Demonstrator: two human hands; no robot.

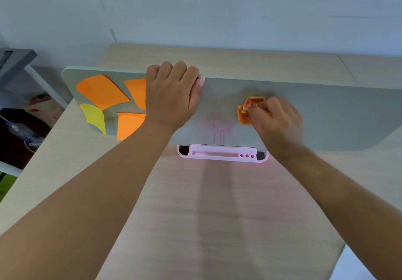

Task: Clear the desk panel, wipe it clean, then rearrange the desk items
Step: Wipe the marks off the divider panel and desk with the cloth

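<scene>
A grey-green desk panel (pixel 326 116) stands upright across the wooden desk (pixel 217 203). My left hand (pixel 171 92) grips the panel's top edge, fingers curled over it. My right hand (pixel 276 121) presses a crumpled orange cloth (pixel 244 114) against the panel's face. A pink smear with drips (pixel 218 127) marks the panel just left of the cloth. On the panel's left part stick three orange sticky notes (pixel 102 91) and a yellow sticky note (pixel 94 116). A pink organizer tray (pixel 221 153) sits at the panel's foot.
A pale wall rises behind the desk. Left of the desk is a grey shelf (pixel 17 62), and lower down a plastic bottle (pixel 21 129) lies on a dark surface. The desk's right front corner ends near the frame's lower right.
</scene>
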